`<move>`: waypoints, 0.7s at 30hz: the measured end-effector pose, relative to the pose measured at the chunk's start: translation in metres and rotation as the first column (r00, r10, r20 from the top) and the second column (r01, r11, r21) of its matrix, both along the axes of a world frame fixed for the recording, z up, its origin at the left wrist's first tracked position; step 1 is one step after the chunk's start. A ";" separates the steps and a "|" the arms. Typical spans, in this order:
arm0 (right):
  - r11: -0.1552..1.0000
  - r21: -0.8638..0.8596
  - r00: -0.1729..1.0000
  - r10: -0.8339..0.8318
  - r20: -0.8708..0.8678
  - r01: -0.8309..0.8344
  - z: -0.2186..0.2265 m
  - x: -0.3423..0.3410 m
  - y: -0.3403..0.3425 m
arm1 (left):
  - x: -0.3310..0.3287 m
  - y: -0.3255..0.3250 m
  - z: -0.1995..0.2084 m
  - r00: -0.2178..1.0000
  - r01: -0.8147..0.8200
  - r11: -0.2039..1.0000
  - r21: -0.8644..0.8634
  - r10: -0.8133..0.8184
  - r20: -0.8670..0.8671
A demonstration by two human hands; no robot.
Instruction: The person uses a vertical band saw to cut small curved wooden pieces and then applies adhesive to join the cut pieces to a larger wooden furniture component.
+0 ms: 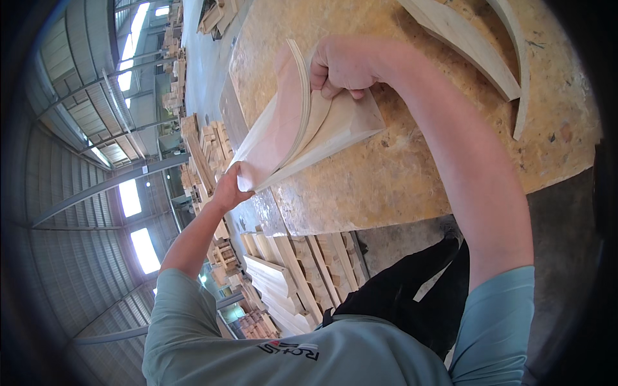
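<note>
A curved plywood panel (283, 119) with a layered edge stands tilted over the far left part of the worktable. At its near lower corner, my left hand (232, 188) is closed around it, thumb on top. Beneath and beside the panel lie thin pale sheets (351, 123), which look like veneer and overlap one another. My right hand (347, 67) is at the panel's far end, fingers curled down over the sheets next to the layered edge. What its fingertips pinch is partly hidden by the hand.
The worktable (386, 174) has a worn, stained tan top. Two curved wooden pieces (470, 51) lie at its far right. Below the near edge are stacked wooden boards (309, 264). More timber stacks (206, 145) stand along the hall at left.
</note>
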State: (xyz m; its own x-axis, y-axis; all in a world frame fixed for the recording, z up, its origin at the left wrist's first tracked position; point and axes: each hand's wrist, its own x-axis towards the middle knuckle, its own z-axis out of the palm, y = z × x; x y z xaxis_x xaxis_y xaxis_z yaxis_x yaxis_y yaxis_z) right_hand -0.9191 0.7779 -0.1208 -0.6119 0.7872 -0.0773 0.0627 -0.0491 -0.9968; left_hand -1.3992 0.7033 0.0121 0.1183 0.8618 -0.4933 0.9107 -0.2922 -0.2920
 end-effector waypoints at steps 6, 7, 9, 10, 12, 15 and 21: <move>1.000 0.021 0.999 0.010 0.049 -0.011 0.005 0.000 -0.001 | -0.001 -0.004 -0.001 1.000 -0.008 1.000 0.005 0.008 0.013; 1.000 0.027 0.998 0.010 0.058 -0.011 0.007 0.001 -0.003 | -0.002 -0.004 -0.001 1.000 -0.004 1.000 0.005 0.004 0.018; 0.999 0.036 0.997 -0.007 0.079 0.004 0.012 0.006 -0.007 | 0.006 -0.004 0.000 1.000 -0.024 1.000 -0.001 0.024 0.010; 0.999 0.040 0.996 -0.013 0.092 0.009 0.013 0.008 -0.008 | 0.010 -0.005 0.000 0.999 -0.045 0.999 -0.007 0.045 -0.004; 1.000 0.024 0.996 -0.003 0.092 0.001 0.014 0.008 -0.008 | 0.014 -0.005 0.001 0.998 -0.057 0.998 -0.010 0.057 -0.004; 0.999 -0.024 0.995 0.029 0.095 -0.027 0.009 0.005 -0.002 | 0.007 0.000 0.002 0.999 -0.048 0.999 -0.006 0.048 0.024; 0.992 -0.064 0.972 0.120 0.202 -0.109 0.031 -0.002 0.000 | 0.004 -0.007 0.007 0.990 -0.127 0.992 -0.022 0.128 0.059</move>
